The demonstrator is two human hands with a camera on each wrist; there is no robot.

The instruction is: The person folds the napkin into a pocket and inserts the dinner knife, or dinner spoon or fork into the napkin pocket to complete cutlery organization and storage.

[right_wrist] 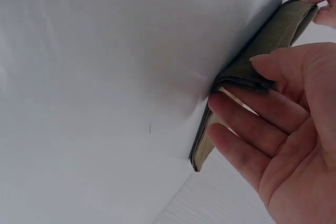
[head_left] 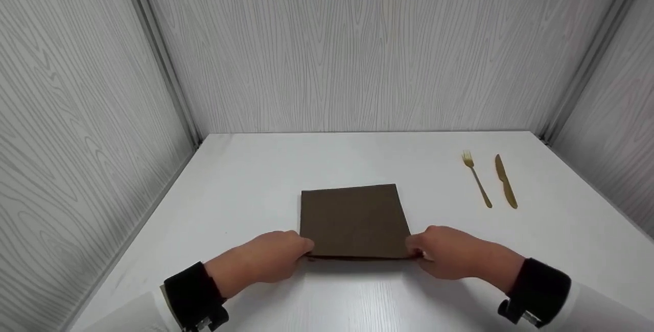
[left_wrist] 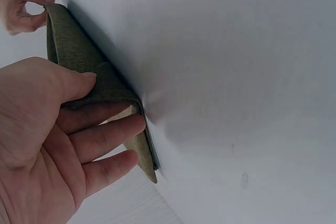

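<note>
Near the front middle of the white tabletop [head_left: 255,179], a folded brown cloth [head_left: 352,219] is seen lying flat, square in outline, with its near edge turned toward the person. Its near left corner is pinched by the left hand [head_left: 271,260], the thumb laid on top and the fingers [left_wrist: 105,140] tucked under the upper layer, as is shown in the left wrist view, where the corner [left_wrist: 113,90] is lifted slightly off the layer beneath. Its near right corner is pinched in the same way by the right hand [head_left: 449,255]; in the right wrist view the thumb is seen on the upper face of the cloth [right_wrist: 252,66] and the fingers [right_wrist: 247,119] are slid between the layers. Both wrists are wrapped in black cuffs [head_left: 191,293], from which white sleeves [head_left: 608,306] run back. Well apart from the cloth, toward the far right of the tabletop, a gold fork [head_left: 476,179] and a gold knife [head_left: 505,181] are laid side by side, close together but not touching, with the tines and the blade tip pointing away from the person. Grey wood-grain panels [head_left: 357,46] are stood around the tabletop on three sides
</note>
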